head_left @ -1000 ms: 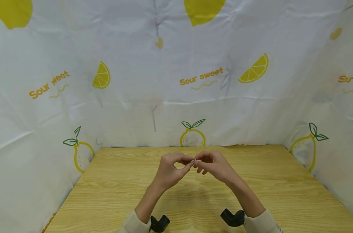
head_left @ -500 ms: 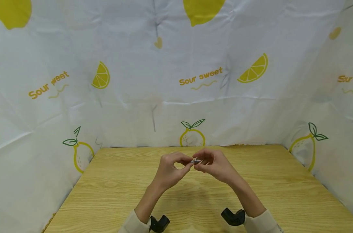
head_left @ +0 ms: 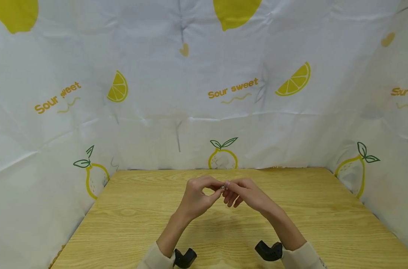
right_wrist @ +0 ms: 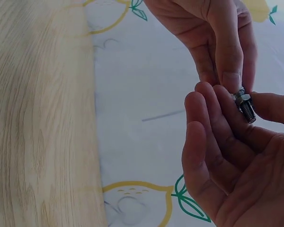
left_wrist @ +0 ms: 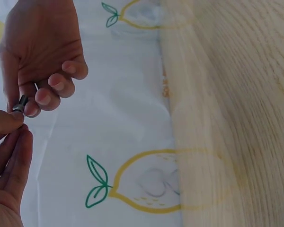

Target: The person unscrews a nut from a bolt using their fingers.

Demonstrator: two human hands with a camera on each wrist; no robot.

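A small metal bolt (right_wrist: 249,113) with a nut (right_wrist: 244,98) on its thread is between the two hands, above the table (head_left: 150,220). My left hand (head_left: 198,196) pinches the bolt's head end between thumb and fingertips. From the other side, my right hand (head_left: 251,195) has its thumb and index finger at the nut, pinching it. The other right fingers are loosely bent, as the right wrist view shows. The threaded end points toward the right palm. Fingertips hide most of the bolt in the head view.
A white lemon-print cloth (head_left: 157,138) hangs behind the wooden table and along both sides. Black curved pieces (head_left: 269,251) stick out at both sleeve cuffs.
The right thumb and fingers loosened from the bolt half a second ago, showing more of it, and now close at the nut with the thumb further forward. The left hand keeps its hold.
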